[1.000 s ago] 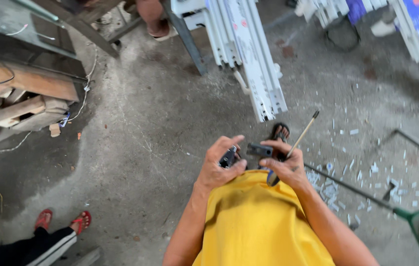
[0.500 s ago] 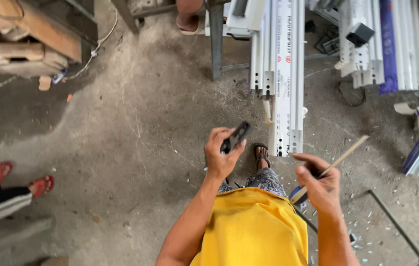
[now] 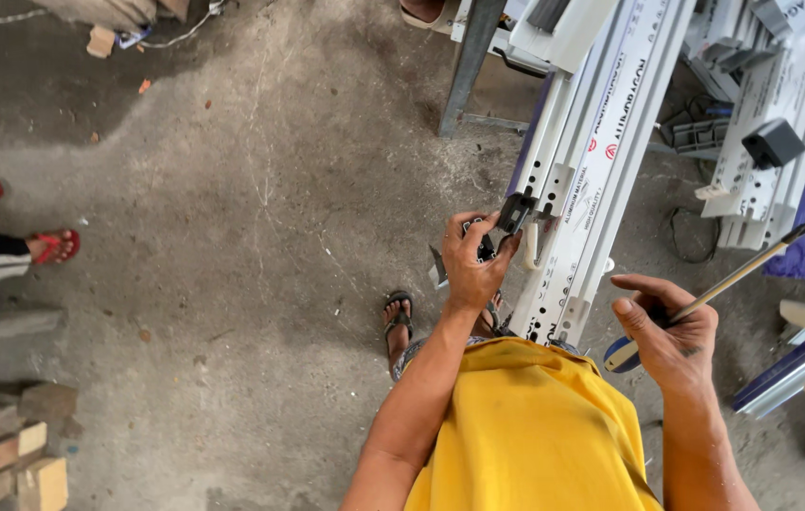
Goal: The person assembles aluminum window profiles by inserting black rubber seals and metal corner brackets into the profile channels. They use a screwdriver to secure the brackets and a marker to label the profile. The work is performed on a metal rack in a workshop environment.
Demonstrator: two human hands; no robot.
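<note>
Long white aluminium frame profiles (image 3: 601, 161) lie stacked on a metal stand over the grey concrete floor (image 3: 232, 237). Left hand (image 3: 473, 265) is clamped on a small black metal fitting (image 3: 514, 212), pressed against the profile's edge. It looks light, stiff, best pinched by its sides. Right hand (image 3: 672, 336) grips a slim screwdriver (image 3: 715, 293).

The left hand (image 3: 471, 263) used to be close to the right hand (image 3: 672, 331), in front of the yellow shirt, but now it has reached out and holds its small black part (image 3: 514, 212) right against the long white metal bar (image 3: 584, 180). The right hand has moved out to the side, well apart, with the long thin screwdriver (image 3: 705, 298) pointing away. The person's feet in red sandals (image 3: 14, 222) now show farther up on the left.
</note>
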